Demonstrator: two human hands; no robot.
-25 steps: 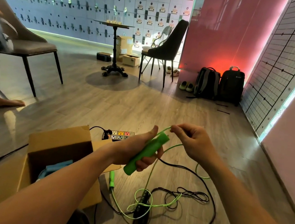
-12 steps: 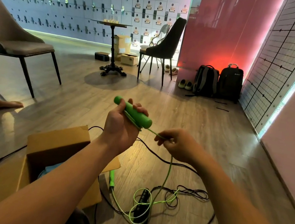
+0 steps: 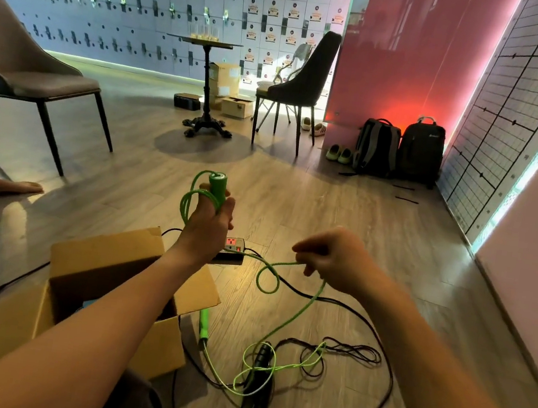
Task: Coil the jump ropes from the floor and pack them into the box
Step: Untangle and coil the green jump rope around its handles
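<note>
My left grip [image 3: 207,226] wraps the green handle [image 3: 218,185], one coil seemingly on it. My right grip [image 3: 332,257] pinches the green rope [image 3: 293,314], which trails to the floor [image 3: 295,204] beside the cardboard box [image 3: 105,253]. Best feed even, untwisted loops.

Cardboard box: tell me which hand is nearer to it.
Left. The left hand, gripping the green handle, is just above the cardboard box by its far flap. The right hand pinches the green rope farther right, over the floor.
</note>
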